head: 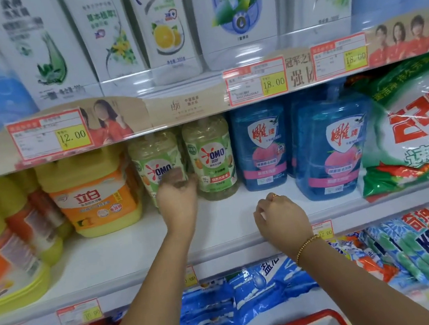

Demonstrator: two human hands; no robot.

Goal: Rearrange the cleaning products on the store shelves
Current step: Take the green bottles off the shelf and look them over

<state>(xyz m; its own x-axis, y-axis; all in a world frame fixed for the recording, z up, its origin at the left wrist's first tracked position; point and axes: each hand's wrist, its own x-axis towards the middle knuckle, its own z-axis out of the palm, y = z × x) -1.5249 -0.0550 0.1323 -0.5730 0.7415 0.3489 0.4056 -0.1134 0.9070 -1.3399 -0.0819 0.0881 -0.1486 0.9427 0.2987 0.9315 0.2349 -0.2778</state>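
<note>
Two green OMO bottles stand side by side on the white middle shelf [224, 224]. My left hand [177, 198] reaches in and curls its fingers round the lower front of the left OMO bottle [153, 159]. The right OMO bottle [211, 160] stands untouched just beside it. My right hand [280, 216] hovers over the shelf's front edge with loosely curled fingers and holds nothing. Two blue bottles with pink labels [260, 144] [329, 146] stand to the right of the OMO pair.
Yellow detergent jugs [93, 193] fill the shelf's left side, and a large green and white powder bag [418, 128] lies at the right. White refill pouches [112, 33] line the upper shelf. Blue bags [227, 298] and a red basket [313, 324] sit below.
</note>
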